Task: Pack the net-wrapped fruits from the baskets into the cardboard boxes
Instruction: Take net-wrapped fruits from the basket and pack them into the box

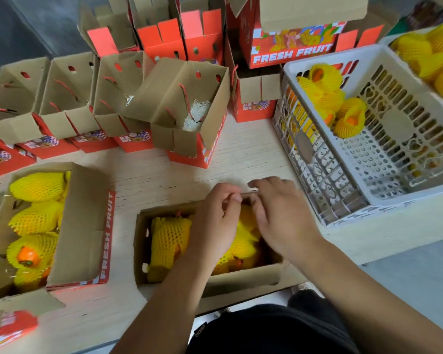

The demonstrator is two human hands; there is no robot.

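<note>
Pale wood tabletop (241, 154) under everything, crowded with red-and-brown cardboard boxes. Front and centre sits the open box (143, 241) being filled — net-wrapped fruits (169, 236) in yellow foam mesh lie inside it, packed close together. Both hands are over this box. The left hand (212, 223) hovers above the fruit with fingers curled, its fingertips pinching at the far flap (251, 194) of the box. The right hand (279, 215) reaches to the same edge, fingers bent over the flap; how firm its grip is cannot be told through the blur.

Off to the left, a filled box (87, 226) marked FRESH FRUIT holds a row of yellow-netted fruits, one showing orange skin (28, 255) through the mesh. Behind it, a line of empty boxes (69, 98) stands open, flaps up, red cord handles hanging inside; one tilted box (189, 106) has white shredded padding at the bottom.

To the right — a white plastic basket (330, 195), perforated walls, with a few netted fruits (343, 116) left in its far corner. A second basket (394, 39) at the top right edge is heaped with more yellow fruit. A printed box (292, 52) stands at the back.
</note>
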